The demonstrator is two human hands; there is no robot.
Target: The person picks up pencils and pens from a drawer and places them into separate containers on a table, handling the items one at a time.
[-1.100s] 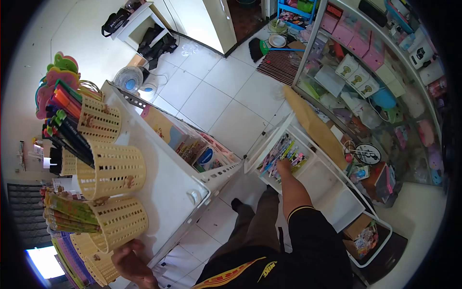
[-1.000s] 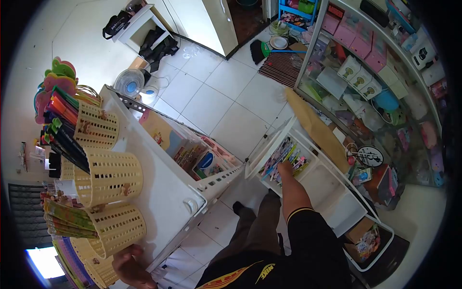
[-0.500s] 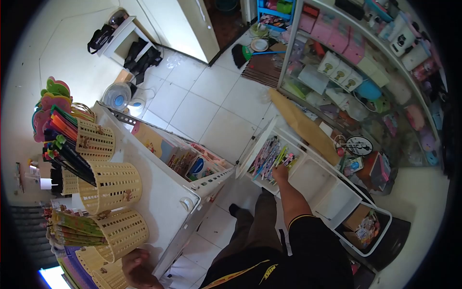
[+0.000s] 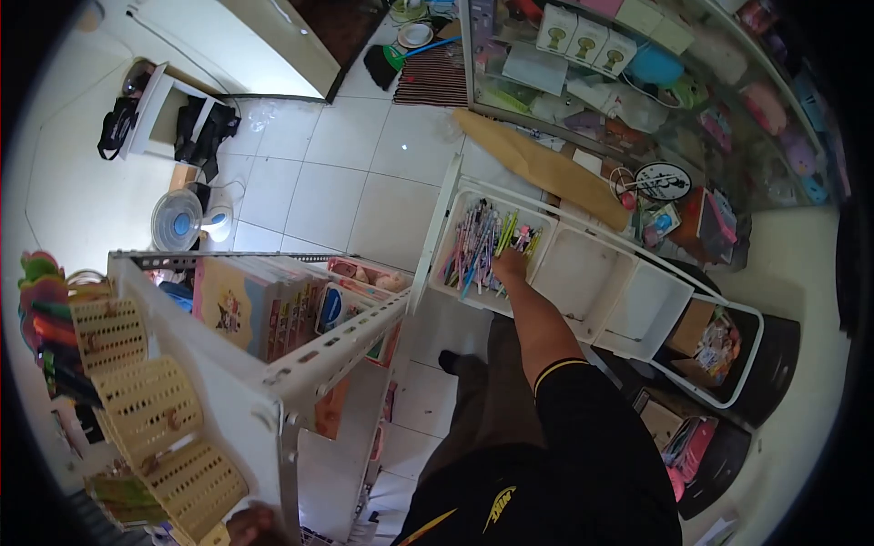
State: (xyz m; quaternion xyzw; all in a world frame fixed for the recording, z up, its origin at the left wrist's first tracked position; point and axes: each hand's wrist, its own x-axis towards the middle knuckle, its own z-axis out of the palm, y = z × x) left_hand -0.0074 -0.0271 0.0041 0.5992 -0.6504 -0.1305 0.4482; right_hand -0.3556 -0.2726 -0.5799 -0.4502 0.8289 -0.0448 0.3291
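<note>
My right hand (image 4: 511,266) reaches into a white bin (image 4: 443,273) filled with pens and pencils (image 4: 475,238) of many colours. Its fingers are bent down among the pens at the bin's right side, and what they grip is too small to tell. At the bottom left, my left hand (image 4: 253,526) is partly cut off, dark and blurred, beside a cream woven basket (image 4: 196,487) on the white shelf top. Two more cream baskets (image 4: 150,400) stand above it, with pens and other items leaning out to the left.
Two more white bins (image 4: 574,278) adjoin the pen bin on a white frame. Below the shelf top (image 4: 209,350), books and boxes (image 4: 237,305) stand on a lower shelf. A glass cabinet (image 4: 564,82), brown paper (image 4: 546,168) and a fan (image 4: 177,221) are farther off.
The view has shifted and turned toward the right, so the shelf and baskets sit lower left. My right hand stays in the pen bin. My left hand remains near the lowest baskets.
</note>
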